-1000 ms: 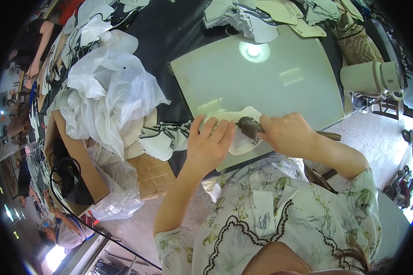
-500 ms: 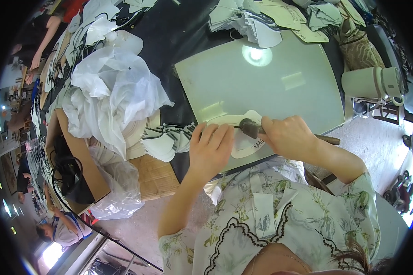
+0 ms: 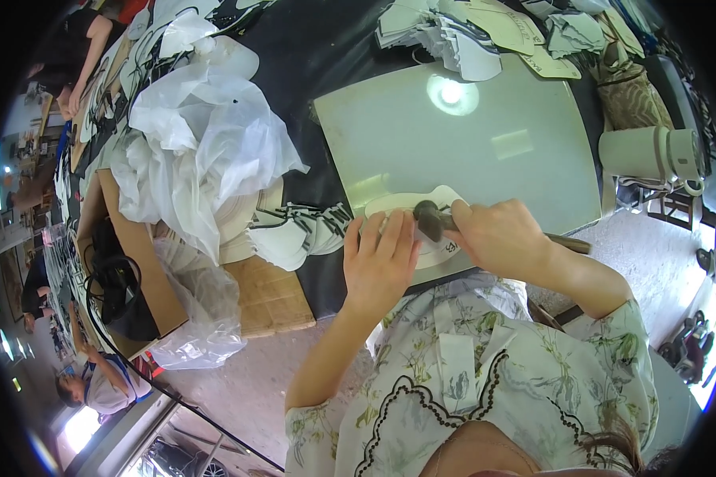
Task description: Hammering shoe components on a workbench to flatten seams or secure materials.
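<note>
My right hand (image 3: 501,237) is closed round the wooden handle of a hammer (image 3: 428,220). The dark hammer head is just above a flat white cut piece (image 3: 437,193), and the handle's end shows past my wrist. My left hand (image 3: 380,262) lies over the left part of that piece with fingers stretched out and slightly apart. Its fingertips are close beside the hammer head; whether they touch it cannot be told. The piece rests on a smooth pale-green board (image 3: 469,143) near its front edge, and dark marks show on it under the hammer.
Dark-edged white pieces (image 3: 282,238) lie in an overlapping row left of the board, beside crumpled plastic (image 3: 207,143) and a cardboard box (image 3: 147,262). More stacked pieces (image 3: 445,40) lie behind. A pale flask (image 3: 640,151) stands at the right. Other people are far left.
My left hand has shifted right, closer to the hammer head, with its fingers more spread. The hammer head has turned slightly in my right hand. The whole view has shifted a little.
</note>
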A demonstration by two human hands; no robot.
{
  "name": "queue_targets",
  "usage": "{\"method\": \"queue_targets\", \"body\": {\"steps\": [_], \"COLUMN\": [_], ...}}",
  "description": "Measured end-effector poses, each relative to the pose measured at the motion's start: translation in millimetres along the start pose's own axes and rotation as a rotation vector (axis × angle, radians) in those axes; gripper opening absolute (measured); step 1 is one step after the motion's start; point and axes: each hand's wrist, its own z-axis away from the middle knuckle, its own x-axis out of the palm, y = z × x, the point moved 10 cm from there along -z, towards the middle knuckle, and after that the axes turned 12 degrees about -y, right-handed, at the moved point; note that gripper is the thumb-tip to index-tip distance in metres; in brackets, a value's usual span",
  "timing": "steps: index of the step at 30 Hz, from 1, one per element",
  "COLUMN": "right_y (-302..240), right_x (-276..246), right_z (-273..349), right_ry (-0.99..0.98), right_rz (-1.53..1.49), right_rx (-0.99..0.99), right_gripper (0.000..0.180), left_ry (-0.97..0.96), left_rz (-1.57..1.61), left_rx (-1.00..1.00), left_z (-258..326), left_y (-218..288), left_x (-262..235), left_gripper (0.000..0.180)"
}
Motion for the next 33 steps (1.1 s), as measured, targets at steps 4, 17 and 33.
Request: {"method": "queue_targets", "body": {"steps": [4, 17, 33], "right_y": [6, 3, -9], "right_x": [8, 10, -15], "right_z": [-5, -8, -5], "right_ry": [-0.046, -0.046, 0.143], "right_rz": [0.000, -0.005, -0.062], "right_rx": [0.041, 0.036, -0.082], "right_gripper": [0.035, 0.036, 0.035], "left_ry": [0.033, 0.132, 0.052], "left_rz": [0.101, 0.340, -0.106], "left_rx": [-0.052, -0.124, -0.041], "left_z": [12, 18, 8], "left_y": [-6, -25, -12], "left_x": [4, -6, -5], "left_gripper": [0.039, 0.043, 0.034]}}
